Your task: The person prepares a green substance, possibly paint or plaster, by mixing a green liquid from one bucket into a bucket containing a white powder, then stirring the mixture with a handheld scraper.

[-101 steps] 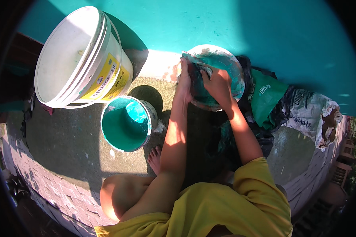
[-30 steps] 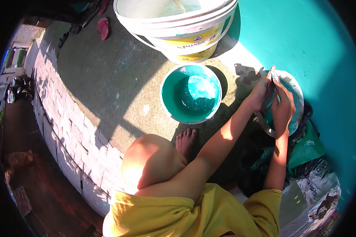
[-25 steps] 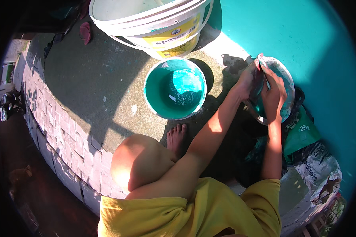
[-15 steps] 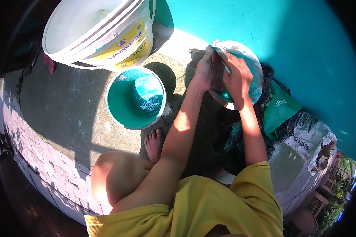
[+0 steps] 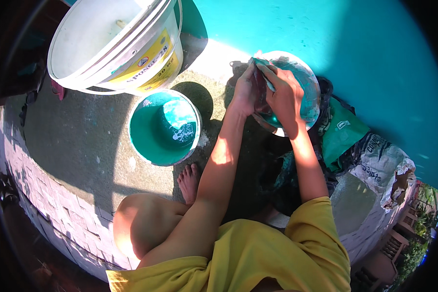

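Note:
Both hands are close together over the left side of a paint-smeared white bucket [image 5: 310, 90]. My left hand [image 5: 244, 95] grips a dark reddish-brown, smooth, flat-looking piece [image 5: 262, 92] along its left side. Its exact kind does not show. Closed over the upper part of that piece, my right hand [image 5: 288, 95] pinches a small pale teal strip [image 5: 269, 84], which could be a blade or a cloth. White and teal smears line the bucket's inside, and its near left part is hidden behind the hands.
An open teal-coated bucket [image 5: 153, 138] stands left of my forearms, beside my bare foot [image 5: 188, 182]. Behind it leans a large white pail [image 5: 163, 68] with a yellow label. A green bag [image 5: 343, 131] and a torn white sack [image 5: 379, 163] lie right, against the teal wall [image 5: 374, 73].
The view has shifted slightly, so the pails sit a little lower and further left. Both hands have moved a little leftward, still holding the brown piece and the pale strip.

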`<state>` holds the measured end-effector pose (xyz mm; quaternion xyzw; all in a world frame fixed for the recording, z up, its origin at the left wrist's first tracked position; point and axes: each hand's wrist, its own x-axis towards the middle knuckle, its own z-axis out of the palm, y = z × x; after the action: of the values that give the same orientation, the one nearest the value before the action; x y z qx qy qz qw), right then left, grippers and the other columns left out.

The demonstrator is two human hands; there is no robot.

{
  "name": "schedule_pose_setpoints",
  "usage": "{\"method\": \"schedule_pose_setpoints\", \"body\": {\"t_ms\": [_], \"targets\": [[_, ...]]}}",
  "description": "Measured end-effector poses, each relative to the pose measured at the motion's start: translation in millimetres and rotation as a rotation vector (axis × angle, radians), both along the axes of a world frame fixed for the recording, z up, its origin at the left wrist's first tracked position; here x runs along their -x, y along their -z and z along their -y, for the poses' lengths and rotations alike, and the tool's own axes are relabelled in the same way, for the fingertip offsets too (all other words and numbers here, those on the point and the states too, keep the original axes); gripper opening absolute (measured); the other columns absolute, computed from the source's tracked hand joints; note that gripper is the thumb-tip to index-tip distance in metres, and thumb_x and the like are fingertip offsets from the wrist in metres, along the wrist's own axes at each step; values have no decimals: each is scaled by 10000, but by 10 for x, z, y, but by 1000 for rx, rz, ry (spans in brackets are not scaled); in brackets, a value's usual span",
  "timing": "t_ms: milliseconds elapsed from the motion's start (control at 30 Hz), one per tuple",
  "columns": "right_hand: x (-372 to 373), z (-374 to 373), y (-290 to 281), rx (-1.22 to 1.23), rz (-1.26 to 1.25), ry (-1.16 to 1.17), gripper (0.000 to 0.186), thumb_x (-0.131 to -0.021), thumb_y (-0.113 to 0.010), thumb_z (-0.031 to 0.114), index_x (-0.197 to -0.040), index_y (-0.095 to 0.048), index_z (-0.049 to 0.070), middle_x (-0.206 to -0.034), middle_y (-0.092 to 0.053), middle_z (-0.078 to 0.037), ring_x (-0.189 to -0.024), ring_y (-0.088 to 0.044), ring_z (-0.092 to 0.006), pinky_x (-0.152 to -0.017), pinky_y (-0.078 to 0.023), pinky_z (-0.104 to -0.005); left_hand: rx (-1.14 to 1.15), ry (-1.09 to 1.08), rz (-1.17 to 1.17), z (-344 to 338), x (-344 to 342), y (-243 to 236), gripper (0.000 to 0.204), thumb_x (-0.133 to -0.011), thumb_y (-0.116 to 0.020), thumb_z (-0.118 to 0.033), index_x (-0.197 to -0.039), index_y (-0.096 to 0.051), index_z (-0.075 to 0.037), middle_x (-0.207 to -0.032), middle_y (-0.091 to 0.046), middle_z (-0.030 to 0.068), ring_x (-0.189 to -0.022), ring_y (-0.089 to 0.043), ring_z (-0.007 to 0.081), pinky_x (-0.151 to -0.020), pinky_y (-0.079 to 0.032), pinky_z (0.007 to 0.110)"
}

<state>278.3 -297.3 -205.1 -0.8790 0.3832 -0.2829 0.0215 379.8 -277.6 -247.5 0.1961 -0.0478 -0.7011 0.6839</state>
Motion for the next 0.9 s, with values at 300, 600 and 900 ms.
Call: {"method": "schedule_pose_setpoints", "body": {"t_ms": [300, 600, 900], "targets": [[-15, 4, 58, 3, 5, 20, 481, -662, -638, -25, -1087, -684, 193, -979, -658, -14, -839, -605, -240, -703, -513, -353, -42, 81, 49, 49, -50, 61, 470, -1024, -257, -424, -1400, -369, -166, -1285, -485, 57, -1207, -444, 213, -1024, -355, 373], [6, 84, -25, -29, -37, 49, 417, -746, -655, 32, -1135, -667, 183, -1052, -660, -18, -884, -620, -249, -748, -519, -333, -24, 28, 15, 8, 4, -10, 497, -1026, -250, -424, -1379, -391, -104, -1269, -508, 79, -1187, -479, 221, -999, -399, 384], [150, 78, 145, -37, 69, 96, 473, -695, -640, -15, -1117, -678, 196, -1034, -671, -30, -815, -607, -261, -691, -525, -348, -114, 67, 60, 77, 29, -41, 535, -1005, -282, -506, -1268, -508, -99, -1179, -567, 56, -1144, -500, 207, -987, -396, 366]]}}
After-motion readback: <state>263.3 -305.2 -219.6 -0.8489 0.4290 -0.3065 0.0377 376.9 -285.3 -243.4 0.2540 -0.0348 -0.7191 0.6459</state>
